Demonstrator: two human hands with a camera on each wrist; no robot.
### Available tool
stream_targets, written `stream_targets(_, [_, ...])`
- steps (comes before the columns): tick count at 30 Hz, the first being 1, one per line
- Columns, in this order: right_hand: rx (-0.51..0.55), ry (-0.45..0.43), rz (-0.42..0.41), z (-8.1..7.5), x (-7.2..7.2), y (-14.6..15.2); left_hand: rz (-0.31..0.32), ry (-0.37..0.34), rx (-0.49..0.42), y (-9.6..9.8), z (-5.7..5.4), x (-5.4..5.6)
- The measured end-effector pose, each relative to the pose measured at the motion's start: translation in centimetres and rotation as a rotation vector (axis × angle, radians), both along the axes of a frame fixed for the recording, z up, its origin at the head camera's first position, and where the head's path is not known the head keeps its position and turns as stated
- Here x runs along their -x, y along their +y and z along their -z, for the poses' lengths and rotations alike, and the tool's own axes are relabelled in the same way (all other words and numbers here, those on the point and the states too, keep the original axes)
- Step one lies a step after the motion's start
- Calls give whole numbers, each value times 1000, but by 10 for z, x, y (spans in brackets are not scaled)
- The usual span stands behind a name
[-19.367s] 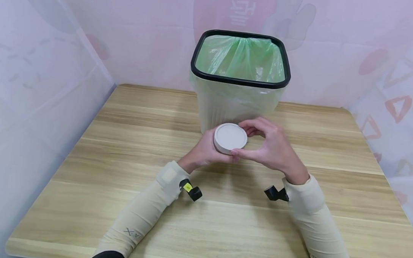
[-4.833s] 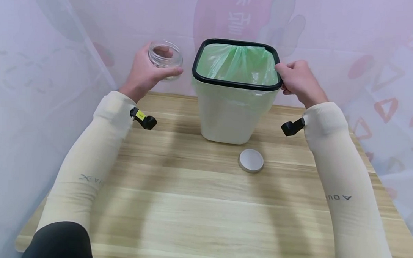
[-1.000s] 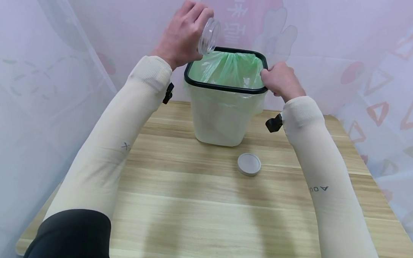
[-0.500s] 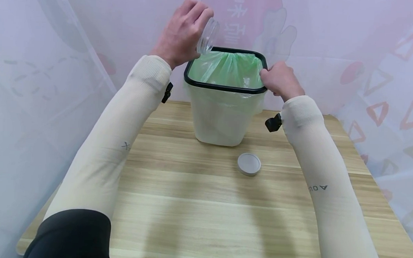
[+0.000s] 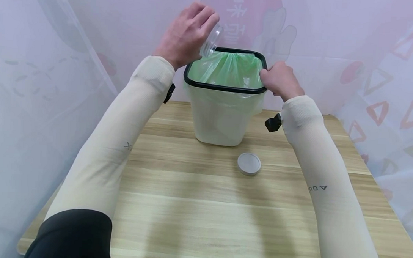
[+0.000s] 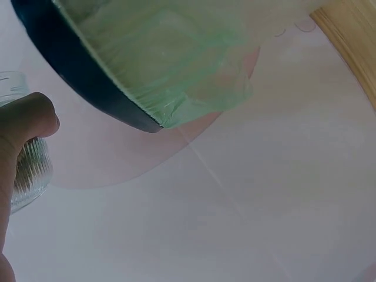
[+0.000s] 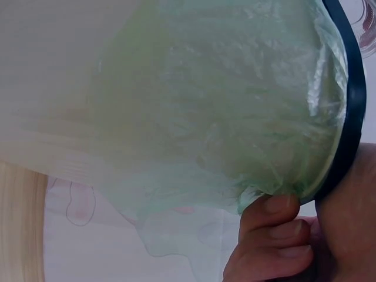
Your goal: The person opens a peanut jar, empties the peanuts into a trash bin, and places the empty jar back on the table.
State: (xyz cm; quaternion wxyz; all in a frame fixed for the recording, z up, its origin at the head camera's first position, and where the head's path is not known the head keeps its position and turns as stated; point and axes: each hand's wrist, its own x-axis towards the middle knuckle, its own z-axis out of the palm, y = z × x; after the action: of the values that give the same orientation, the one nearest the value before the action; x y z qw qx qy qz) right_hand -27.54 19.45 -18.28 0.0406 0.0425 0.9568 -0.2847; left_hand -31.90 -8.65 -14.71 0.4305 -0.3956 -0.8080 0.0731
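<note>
My left hand (image 5: pixel 187 35) grips a clear glass jar (image 5: pixel 212 41) without its lid, tipped mouth-down to the right over the back left of the bin's opening. The left wrist view shows the ribbed glass jar (image 6: pixel 36 167) behind the thumb; its contents cannot be made out. A cream waste bin (image 5: pixel 220 123) with a black rim (image 5: pixel 225 87) and a green plastic liner (image 5: pixel 229 69) stands upright. My right hand (image 5: pixel 281 81) pinches the rim's right side; in the right wrist view its curled fingers (image 7: pixel 273 238) press on the liner below the rim.
A round whitish lid (image 5: pixel 249 163) lies flat on the wooden table (image 5: pixel 203 212), in front of the bin and slightly right. A patterned pale cloth (image 5: pixel 315 45) hangs behind the table and along its sides.
The lidded jar was first between both hands; later the lid lay on the table and the jar was upright left of the bin. In the last half second, the jar tips further and shifts right.
</note>
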Motion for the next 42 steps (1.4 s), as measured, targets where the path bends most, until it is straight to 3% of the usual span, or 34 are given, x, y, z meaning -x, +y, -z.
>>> stream_targets(6, [-2,-3,1,2,1,-1,-3,20,31,1,1,1])
stream_targets(21, [-11,-2,12,1,0,-3,-55,165,171,1,2,2])
stream_targets(34, [-27,9,6,2,1,-1,-54,180,230,0,3,5])
stream_targets(36, [-26,6,8,1,1,-1,-52,175,203,0,2,5])
stream_targets(42, [-27,3,6,0,2,-4,-42,217,224,-3,4,6])
